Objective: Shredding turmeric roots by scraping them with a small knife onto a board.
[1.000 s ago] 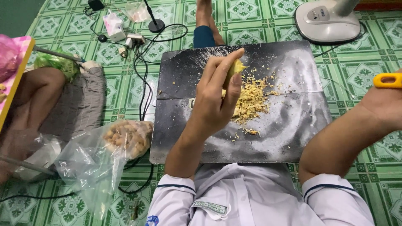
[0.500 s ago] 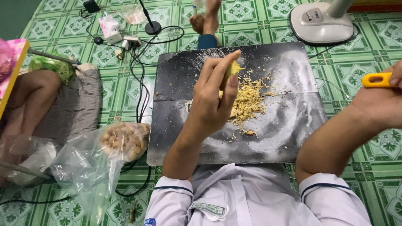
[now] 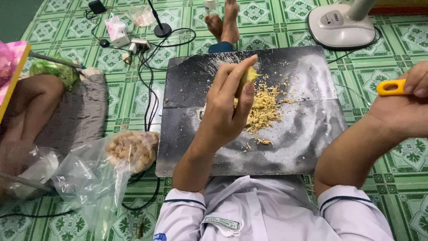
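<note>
My left hand (image 3: 226, 107) grips a small yellow peeled piece of root (image 3: 248, 76) between thumb and fingers, held just above a dark board (image 3: 307, 138) on the floor. A heap of yellow shavings (image 3: 264, 108) lies on the board right beside that hand. My right hand (image 3: 403, 109) is out at the right edge, off the board, closed on a tool with an orange-yellow loop handle (image 3: 388, 87); the tool's working end is hidden.
A clear plastic bag of brown roots (image 3: 130, 149) lies left of the board. Black cables (image 3: 147, 85) and chargers sit at the upper left. A white fan base (image 3: 341, 24) stands at the upper right. A person's leg (image 3: 26, 111) is at the left, my feet (image 3: 225, 22) beyond the board.
My right hand with the orange-handled tool has drifted slightly left and down. The view has tilted a little. The left hand keeps its grip over the shavings.
</note>
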